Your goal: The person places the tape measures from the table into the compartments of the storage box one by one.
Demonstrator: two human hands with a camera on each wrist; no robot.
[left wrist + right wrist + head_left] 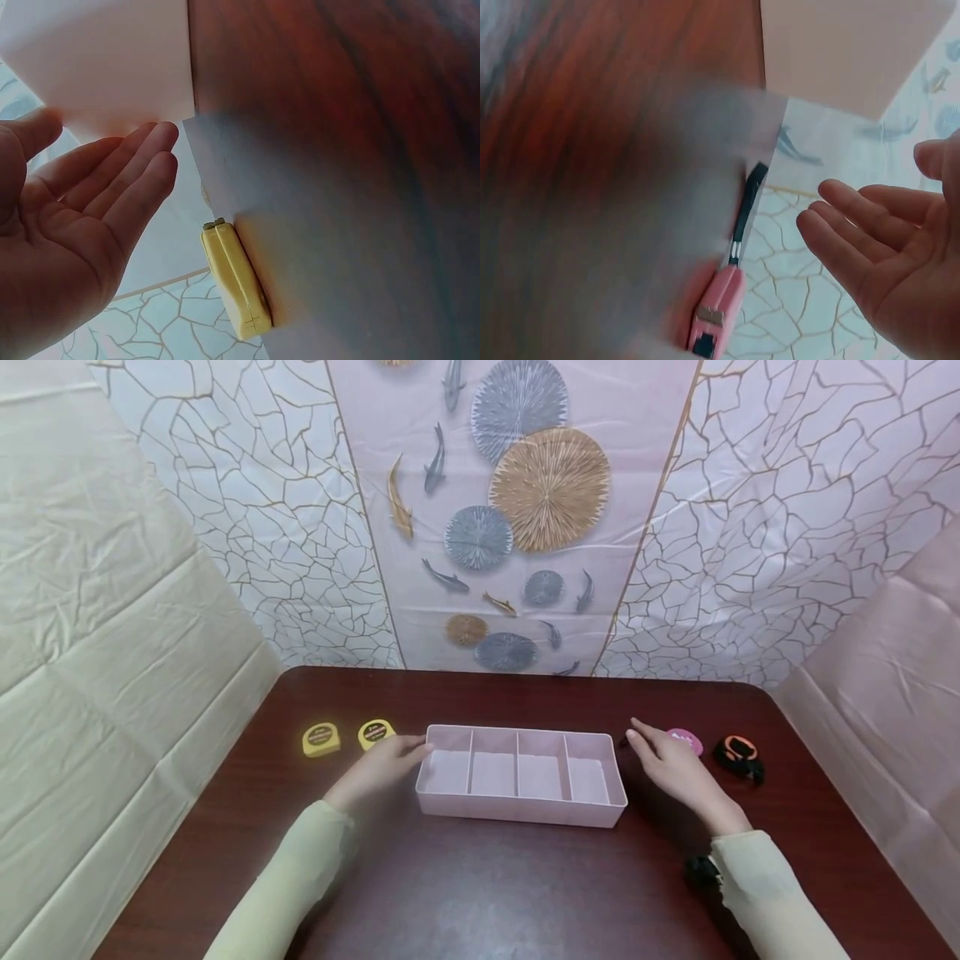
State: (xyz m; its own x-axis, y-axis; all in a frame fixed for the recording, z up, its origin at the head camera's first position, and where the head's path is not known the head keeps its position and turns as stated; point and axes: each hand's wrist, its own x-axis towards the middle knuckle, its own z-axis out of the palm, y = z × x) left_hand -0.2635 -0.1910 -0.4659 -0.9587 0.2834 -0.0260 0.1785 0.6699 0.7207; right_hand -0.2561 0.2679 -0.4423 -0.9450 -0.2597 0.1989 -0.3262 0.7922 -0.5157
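Observation:
A pale pink tray (521, 810) with several compartments in a row stands on the dark wooden table. At its left end is my left hand (381, 768), with the fingertips right at the end wall. The left wrist view has this hand (82, 202) palm up with fairly straight fingers beside the tray's wall (112, 67). Off the tray's right end, my right hand (678, 777) is held apart from it, fingers extended. In the right wrist view that hand (892, 247) holds nothing, and a pink tape measure (718, 307) with a black strap (750, 202) lies nearby.
Two yellow tape measures, one at far left (321, 739) and one behind my left hand (374, 732), lie on the table (480, 893). A black and orange tape measure (738, 756) is at the right. Cloth walls (300, 527) enclose the back and sides.

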